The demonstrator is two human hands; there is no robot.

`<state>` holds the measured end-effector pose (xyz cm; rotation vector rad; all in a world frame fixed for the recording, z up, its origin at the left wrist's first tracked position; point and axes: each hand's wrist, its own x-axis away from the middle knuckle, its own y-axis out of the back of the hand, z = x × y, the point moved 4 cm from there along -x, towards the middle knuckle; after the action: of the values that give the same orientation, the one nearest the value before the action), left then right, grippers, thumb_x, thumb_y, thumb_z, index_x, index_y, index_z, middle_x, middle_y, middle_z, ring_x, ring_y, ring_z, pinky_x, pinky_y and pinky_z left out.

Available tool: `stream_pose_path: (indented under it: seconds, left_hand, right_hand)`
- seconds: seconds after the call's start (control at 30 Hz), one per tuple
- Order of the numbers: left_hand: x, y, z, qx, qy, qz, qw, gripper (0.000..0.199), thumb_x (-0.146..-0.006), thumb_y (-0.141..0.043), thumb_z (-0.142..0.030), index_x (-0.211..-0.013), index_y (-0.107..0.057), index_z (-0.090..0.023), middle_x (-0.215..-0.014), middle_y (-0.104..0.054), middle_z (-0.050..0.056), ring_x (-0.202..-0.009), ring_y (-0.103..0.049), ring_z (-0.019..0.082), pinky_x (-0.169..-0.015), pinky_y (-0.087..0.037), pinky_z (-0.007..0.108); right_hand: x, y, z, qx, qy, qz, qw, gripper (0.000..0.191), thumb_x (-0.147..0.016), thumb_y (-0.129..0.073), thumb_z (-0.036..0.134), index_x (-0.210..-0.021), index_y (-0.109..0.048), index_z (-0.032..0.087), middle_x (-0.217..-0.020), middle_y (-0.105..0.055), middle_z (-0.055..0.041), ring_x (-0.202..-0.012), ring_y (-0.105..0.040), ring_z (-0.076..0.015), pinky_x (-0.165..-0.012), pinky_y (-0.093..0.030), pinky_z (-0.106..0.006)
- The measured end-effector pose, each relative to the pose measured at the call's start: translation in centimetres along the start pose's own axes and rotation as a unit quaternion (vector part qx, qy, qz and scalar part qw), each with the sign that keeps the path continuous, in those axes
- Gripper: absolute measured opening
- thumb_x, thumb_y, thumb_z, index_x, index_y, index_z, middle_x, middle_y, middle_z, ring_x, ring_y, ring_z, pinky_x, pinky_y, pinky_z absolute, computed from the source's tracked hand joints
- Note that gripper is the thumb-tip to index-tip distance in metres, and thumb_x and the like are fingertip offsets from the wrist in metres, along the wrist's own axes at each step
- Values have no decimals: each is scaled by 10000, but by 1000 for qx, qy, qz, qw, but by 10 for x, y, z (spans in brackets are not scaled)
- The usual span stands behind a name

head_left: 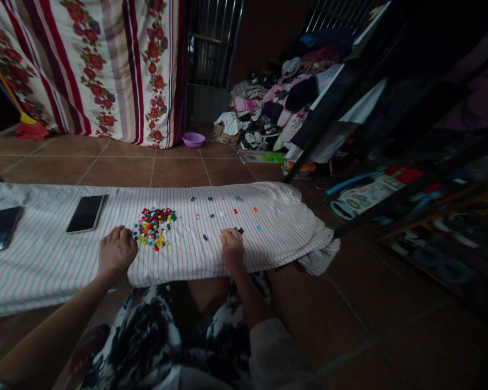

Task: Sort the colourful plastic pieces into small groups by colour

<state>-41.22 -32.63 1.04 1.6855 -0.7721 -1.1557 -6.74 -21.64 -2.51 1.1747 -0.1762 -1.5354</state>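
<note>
A heap of small multicoloured cube-like beads (pixel 152 227) lies on the striped cloth (pixel 179 265). Just left of the heap my left hand (pixel 117 250) rests on the cloth, its fingers curled under in a loose fist; nothing shows in it. My right hand (pixel 232 249) is to the right of the heap, thumb and fingers pinched on a small yellow bead (pixel 223 234). Close beyond its knuckles sits a cluster of black beads (pixel 239 231). A purple bead (pixel 205 237) lies left of this hand, and a light blue bead (pixel 258 228) to its right.
Small separate groups of beads, among them red (pixel 235 211) and orange (pixel 255 209), are spread over the cloth's right half. Two phone-like devices, a nearer phone (pixel 87 213) and a dark device (pixel 0 229), lie at left. A purple basin (pixel 193 140) stands on the floor beyond.
</note>
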Motion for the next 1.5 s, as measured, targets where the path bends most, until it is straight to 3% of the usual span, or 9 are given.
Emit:
stream_pose_path:
  seconds: [0.23,0.6,1.0,1.23,1.5]
  left_hand:
    - [0,1,-1,6,10,5,1000,291,-881,-384,-255,-1043,-600,-145,-1243,-612,178,-1174,-557,305,-953,-417,449]
    - [-1,-4,4,22,16,-11,1000,306,-872,-405,-238,-1072,-612,-133,-1268,-615,192,-1203,-559,309,-990,-431,469]
    - [-3,-9,8,0,11,-15,1000,312,-876,-372,-260,-1042,-607,-138,-1231,-644,172,-1169,-598,280,-990,-452,420]
    - [-4,-5,7,5,1,-28,1000,279,-843,-405,-247,-992,-625,-162,-1172,-666,161,-1116,-618,272,-959,-471,417]
    - [-5,-7,6,8,23,-10,1000,303,-876,-382,-251,-1049,-606,-144,-1244,-635,171,-1166,-587,283,-976,-438,434]
  right_hand:
    - [1,-1,-4,-7,-10,-15,1000,313,-918,-432,189,-1066,-706,165,-1092,-672,-121,-1035,-559,-244,-927,-456,-399]
    - [-3,-3,-5,-27,9,-3,1000,282,-913,-428,190,-958,-707,175,-997,-671,-107,-939,-565,-234,-896,-450,-389]
    - [3,-5,-1,-14,19,-9,1000,262,-927,-455,199,-1060,-680,197,-1162,-624,-131,-1041,-513,-273,-911,-436,-430]
    - [3,-4,-1,-25,20,-1,999,259,-911,-452,185,-1029,-683,193,-1156,-624,-133,-1056,-522,-271,-939,-430,-445]
    - [1,-4,-1,-17,39,-23,999,272,-906,-429,192,-1019,-676,198,-1105,-647,-113,-1014,-547,-257,-930,-444,-419]
